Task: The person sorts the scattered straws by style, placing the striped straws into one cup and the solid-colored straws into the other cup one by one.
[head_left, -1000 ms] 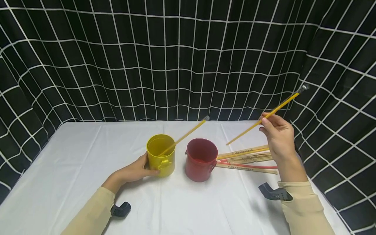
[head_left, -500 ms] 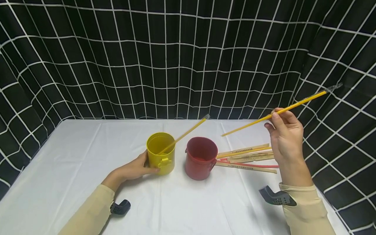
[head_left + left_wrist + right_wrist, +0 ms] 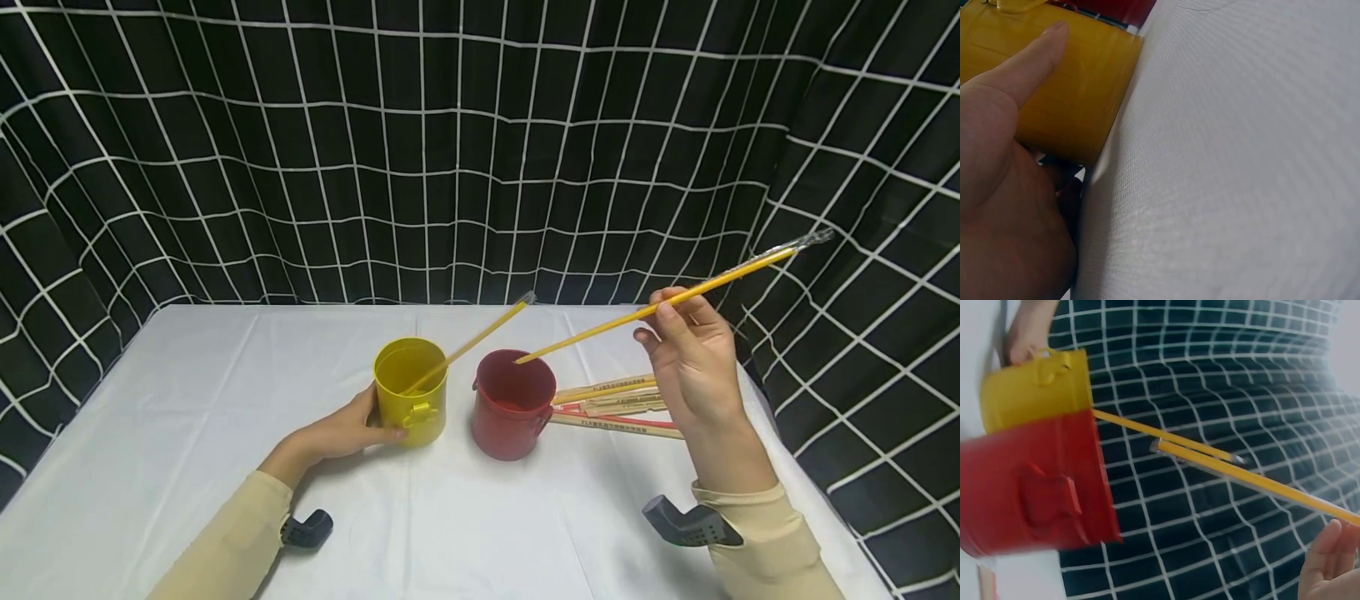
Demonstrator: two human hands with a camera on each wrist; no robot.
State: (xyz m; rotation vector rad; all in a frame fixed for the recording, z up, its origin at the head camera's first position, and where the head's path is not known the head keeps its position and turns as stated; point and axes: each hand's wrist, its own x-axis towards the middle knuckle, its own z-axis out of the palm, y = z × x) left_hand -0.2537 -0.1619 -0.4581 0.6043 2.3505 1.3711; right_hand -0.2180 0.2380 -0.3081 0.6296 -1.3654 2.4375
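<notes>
My left hand [image 3: 341,432] grips a small yellow bucket [image 3: 427,429] low on its side, thumb along the front [image 3: 1038,56]; its other fingers are hidden behind it. A yellow drinking straw [image 3: 480,342] in a clear wrapper leans out of that bucket to the right. To the right stands a red bucket [image 3: 506,433] with a folded-down handle. My right hand [image 3: 697,358] pinches another yellow straw [image 3: 630,317] in clear wrap between thumb and fingers. This straw slants down leftward, its lower end overlapping the red bucket's mouth in the head view and outside the rim in the right wrist view.
Several paper-wrapped straws [image 3: 615,427] lie with red and yellow ones on the white-covered table [image 3: 465,533], right of the red bucket and partly under my right forearm. A black curtain with a white grid [image 3: 465,150] hangs at the back and sides.
My right hand rises and moves right with the straw, then comes back left and down, bringing the straw's lower end over the red bucket. The left hand and yellow bucket stay put.
</notes>
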